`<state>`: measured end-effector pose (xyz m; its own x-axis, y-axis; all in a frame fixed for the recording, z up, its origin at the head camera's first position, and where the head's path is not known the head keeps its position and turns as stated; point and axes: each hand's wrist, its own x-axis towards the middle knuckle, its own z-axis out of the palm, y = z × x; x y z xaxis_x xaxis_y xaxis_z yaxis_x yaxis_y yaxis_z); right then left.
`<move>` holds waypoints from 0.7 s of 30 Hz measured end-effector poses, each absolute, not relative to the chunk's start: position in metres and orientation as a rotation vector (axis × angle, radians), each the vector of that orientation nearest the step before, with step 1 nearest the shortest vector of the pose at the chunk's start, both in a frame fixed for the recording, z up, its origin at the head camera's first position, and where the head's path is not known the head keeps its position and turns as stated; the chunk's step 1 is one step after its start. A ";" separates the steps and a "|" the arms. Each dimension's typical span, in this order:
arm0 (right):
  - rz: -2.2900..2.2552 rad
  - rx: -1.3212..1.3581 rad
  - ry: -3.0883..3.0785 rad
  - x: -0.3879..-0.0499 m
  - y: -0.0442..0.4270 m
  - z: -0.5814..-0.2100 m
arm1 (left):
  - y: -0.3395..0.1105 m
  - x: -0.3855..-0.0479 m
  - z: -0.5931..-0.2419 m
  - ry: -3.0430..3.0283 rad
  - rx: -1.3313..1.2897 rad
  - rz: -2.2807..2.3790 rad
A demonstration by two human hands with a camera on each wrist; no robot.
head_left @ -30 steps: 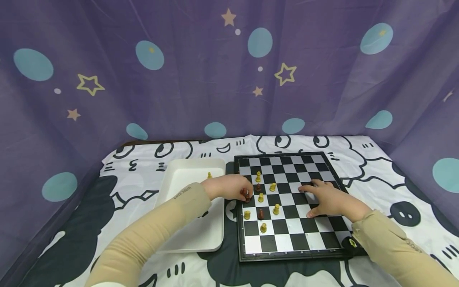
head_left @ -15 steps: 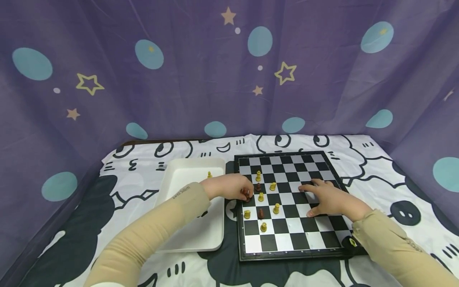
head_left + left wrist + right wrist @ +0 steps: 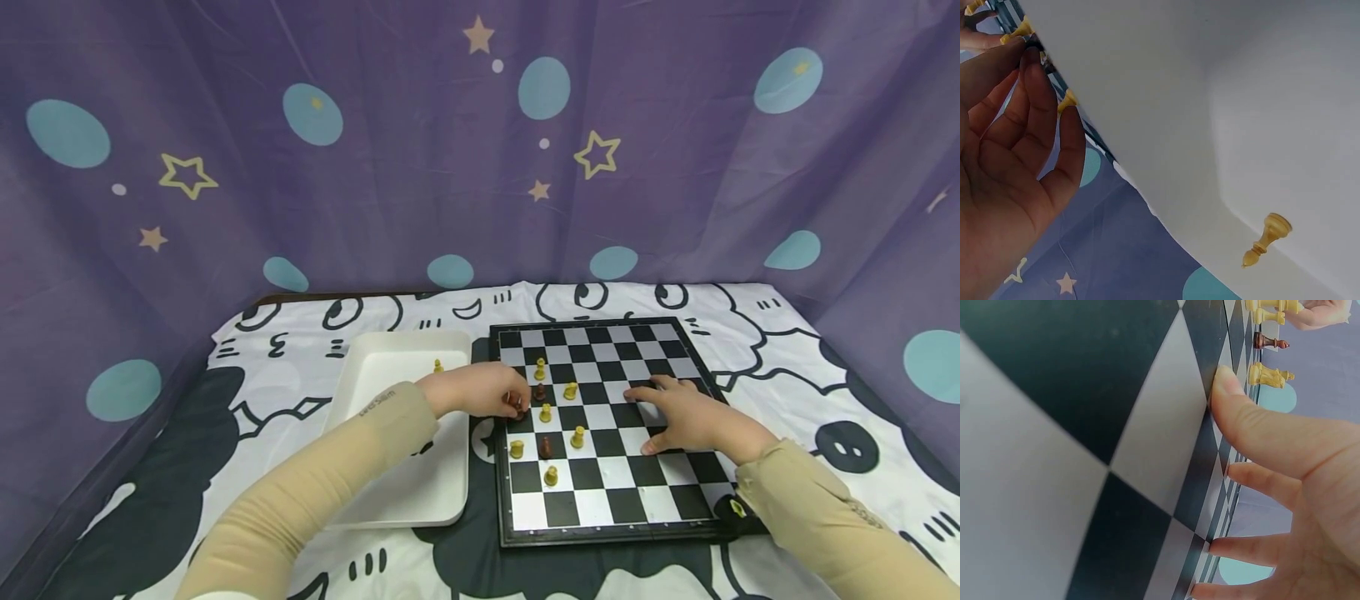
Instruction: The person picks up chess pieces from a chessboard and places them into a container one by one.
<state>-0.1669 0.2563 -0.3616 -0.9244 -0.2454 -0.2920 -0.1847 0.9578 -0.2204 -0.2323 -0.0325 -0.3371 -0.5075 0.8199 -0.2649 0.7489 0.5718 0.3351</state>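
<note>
At the chessboard's (image 3: pixel 615 471) left edge, my left hand (image 3: pixel 483 390) pinches a dark brown chess piece (image 3: pixel 519 412), mostly covered by the fingers. The left wrist view shows the thumb and fingertips meeting, with the piece hardly visible. Around it on the board stand several yellow chess pieces (image 3: pixel 577 437) and two more brown ones, a nearer brown piece (image 3: pixel 546 448) and a farther brown piece (image 3: pixel 540 392). My right hand (image 3: pixel 693 417) rests on the board's right side, its fingers spread and holding nothing. Its thumb (image 3: pixel 1229 381) touches the squares in the right wrist view.
Left of the board lies a white tray (image 3: pixel 405 508), under my left forearm. One yellow chess piece (image 3: pixel 1267 239) lies in it. A black round item (image 3: pixel 731 507) sits at the board's near right corner. A patterned cloth (image 3: pixel 285 400) covers the table; a purple curtain (image 3: pixel 420 183) hangs behind.
Less of the dark brown piece shows between my left fingertips than before. Both hands otherwise keep their places, and the other pieces have not moved.
</note>
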 end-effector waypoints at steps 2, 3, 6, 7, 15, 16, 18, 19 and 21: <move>-0.273 -0.315 2.787 -0.167 0.256 -0.361 | -0.033 -0.232 -0.336 2.422 1.277 0.255; -0.274 -0.314 2.787 -0.167 0.256 -0.361 | -0.033 -0.232 -0.335 2.427 1.281 0.253; -0.274 -0.310 2.785 -0.167 0.256 -0.361 | -0.034 -0.233 -0.333 2.437 1.293 0.257; -0.273 -0.308 2.785 -0.167 0.256 -0.360 | -0.035 -0.233 -0.333 2.439 1.296 0.256; -0.268 -0.308 2.787 -0.167 0.255 -0.361 | -0.037 -0.234 -0.330 2.450 1.318 0.267; -0.267 -0.309 2.788 -0.167 0.255 -0.361 | -0.037 -0.233 -0.329 2.450 1.319 0.271; -0.266 -0.311 2.788 -0.167 0.256 -0.361 | -0.038 -0.233 -0.329 2.449 1.321 0.278; -0.266 -0.312 2.788 -0.167 0.256 -0.361 | -0.038 -0.233 -0.328 2.449 1.321 0.277; -0.267 -0.316 2.787 -0.167 0.256 -0.361 | -0.039 -0.233 -0.327 2.450 1.319 0.275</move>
<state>-0.1670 0.2561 -0.3610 -0.9236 -0.2465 -0.2937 -0.1862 0.9579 -0.2183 -0.2330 -0.0385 -0.3274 -0.5091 0.8355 -0.2070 0.7689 0.5495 0.3269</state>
